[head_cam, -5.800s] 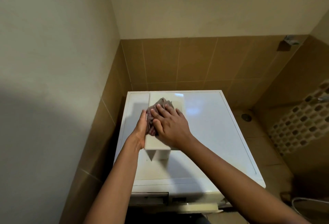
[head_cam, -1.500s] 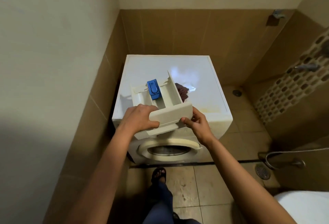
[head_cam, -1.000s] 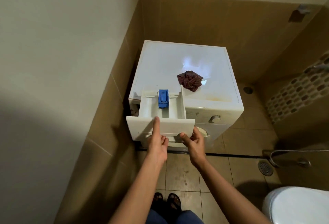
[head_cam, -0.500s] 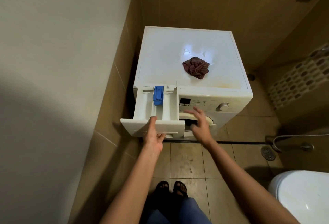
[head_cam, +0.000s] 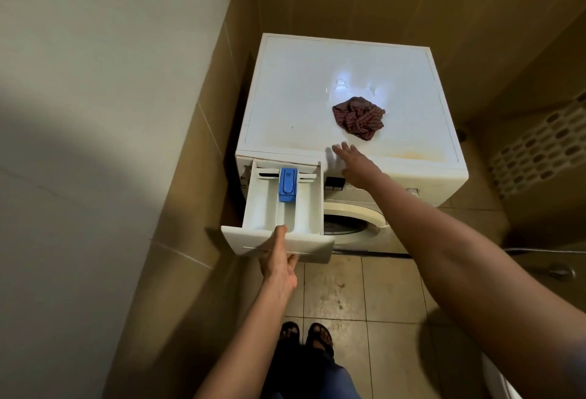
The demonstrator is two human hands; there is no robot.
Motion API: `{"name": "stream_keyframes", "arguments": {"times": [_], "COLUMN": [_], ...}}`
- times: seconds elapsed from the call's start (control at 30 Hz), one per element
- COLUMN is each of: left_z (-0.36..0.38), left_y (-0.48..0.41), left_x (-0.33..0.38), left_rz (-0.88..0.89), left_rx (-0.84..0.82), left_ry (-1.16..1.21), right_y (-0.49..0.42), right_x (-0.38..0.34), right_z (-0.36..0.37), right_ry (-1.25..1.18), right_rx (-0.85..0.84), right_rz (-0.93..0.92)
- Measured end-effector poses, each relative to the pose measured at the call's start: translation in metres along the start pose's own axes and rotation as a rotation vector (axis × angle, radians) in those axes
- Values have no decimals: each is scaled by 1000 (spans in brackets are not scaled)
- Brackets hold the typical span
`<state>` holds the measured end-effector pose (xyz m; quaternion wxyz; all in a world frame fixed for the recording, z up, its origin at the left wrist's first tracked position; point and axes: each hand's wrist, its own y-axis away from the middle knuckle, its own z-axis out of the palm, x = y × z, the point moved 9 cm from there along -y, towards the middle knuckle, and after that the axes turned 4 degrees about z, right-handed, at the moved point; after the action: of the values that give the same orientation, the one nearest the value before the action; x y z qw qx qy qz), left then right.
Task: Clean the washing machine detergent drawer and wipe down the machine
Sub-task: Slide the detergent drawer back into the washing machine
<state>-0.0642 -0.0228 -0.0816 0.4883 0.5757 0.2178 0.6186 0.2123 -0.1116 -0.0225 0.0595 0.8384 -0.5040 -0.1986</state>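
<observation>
A white front-loading washing machine (head_cam: 295, 106) stands in the corner. Its white detergent drawer (head_cam: 263, 205) sits in the slot at the upper left, pulled far out, with a blue insert (head_cam: 287, 184) in the middle compartment. My left hand (head_cam: 279, 260) grips the drawer's front panel, thumb on top. A crumpled dark red checked cloth (head_cam: 360, 118) lies on the machine's top, right of centre. My right hand (head_cam: 355, 162) is stretched over the front edge of the top, fingers spread and holding nothing, a short way in front of the cloth.
A plain wall (head_cam: 111, 113) runs close along the left of the machine. Brown tiled walls close the back and right. The round door (head_cam: 352, 222) sits below the control panel. A hose (head_cam: 539, 251) lies on the floor at right. My sandalled feet (head_cam: 306, 335) stand on the tiles.
The drawer went from the machine's top back into its slot. My right hand let go of it and rose from near the door toward the cloth. The left hand stays on the drawer front.
</observation>
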Motion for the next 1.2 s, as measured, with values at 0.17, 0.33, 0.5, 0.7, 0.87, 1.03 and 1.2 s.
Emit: {"name": "stream_keyframes", "arguments": {"times": [0.17,0.33,0.5,0.7,0.87,1.03,1.2], "left_z": [-27,-47,-42,-34,-33,-29,-28], "left_y": [-12,-27,-37,-47,-56,-63,-71], "left_x": [-6,-11,-8,-8,-7,-6,1], "left_rz": [-10,-7,-12,-3,12,21,38], "left_rx": [43,70,48,42,67,58,35], "left_ry": [-30,-56,-54,-54,-27,-29,-25], "right_y": [-13,-16,-21,-23,-24,-22,-23], "right_x": [4,1,-2,3,4,3,0], "right_z": [17,17,18,15,13,13,13], "right_ry": [119,208,242,214,223,223,253], "right_rx": [6,31,26,51,65,66,75], "right_rz": [10,86,118,112,116,131,124]}}
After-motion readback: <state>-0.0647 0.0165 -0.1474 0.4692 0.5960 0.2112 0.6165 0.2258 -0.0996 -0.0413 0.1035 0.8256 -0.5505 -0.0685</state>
